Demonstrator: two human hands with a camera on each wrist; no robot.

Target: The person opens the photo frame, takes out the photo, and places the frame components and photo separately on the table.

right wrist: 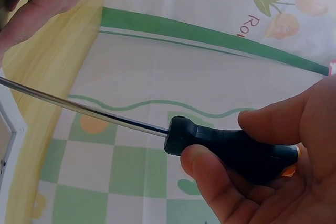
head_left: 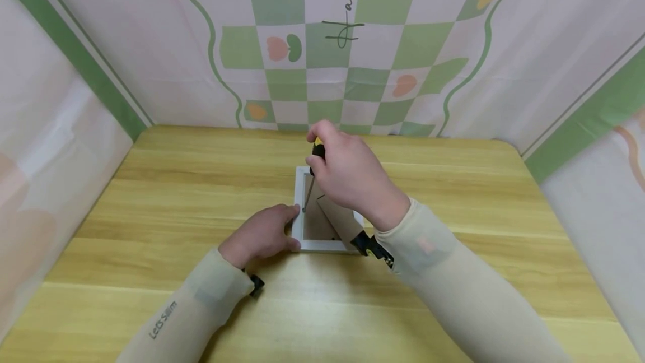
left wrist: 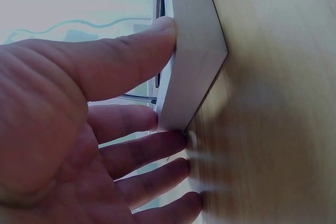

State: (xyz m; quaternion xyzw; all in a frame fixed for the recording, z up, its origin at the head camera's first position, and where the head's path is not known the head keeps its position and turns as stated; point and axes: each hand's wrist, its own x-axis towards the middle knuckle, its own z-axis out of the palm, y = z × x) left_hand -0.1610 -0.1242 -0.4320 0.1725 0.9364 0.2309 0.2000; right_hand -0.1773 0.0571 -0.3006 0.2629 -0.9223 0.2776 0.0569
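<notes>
A white picture frame (head_left: 298, 228) lies on the table with its brown backing board (head_left: 314, 226) facing up. My right hand (head_left: 347, 170) grips the black-and-yellow handle of a screwdriver (right wrist: 226, 148) above the frame. The metal shaft (head_left: 309, 195) slants down, its tip at the frame's left inner edge. My left hand (head_left: 264, 231) rests against the frame's left side. In the left wrist view, its thumb (left wrist: 139, 51) presses the rim near a corner. The index fingertip touches the side, while the other fingers extend below, fairly straight. My right hand hides part of the board.
A brown flap (head_left: 337, 217) slants across the board under my right wrist. Black wrist mounts (head_left: 256, 285) show at both sleeves. The wooden table (head_left: 201, 161) meets a green-and-white checked cloth (head_left: 330, 83) at the back, with more cloth at both sides.
</notes>
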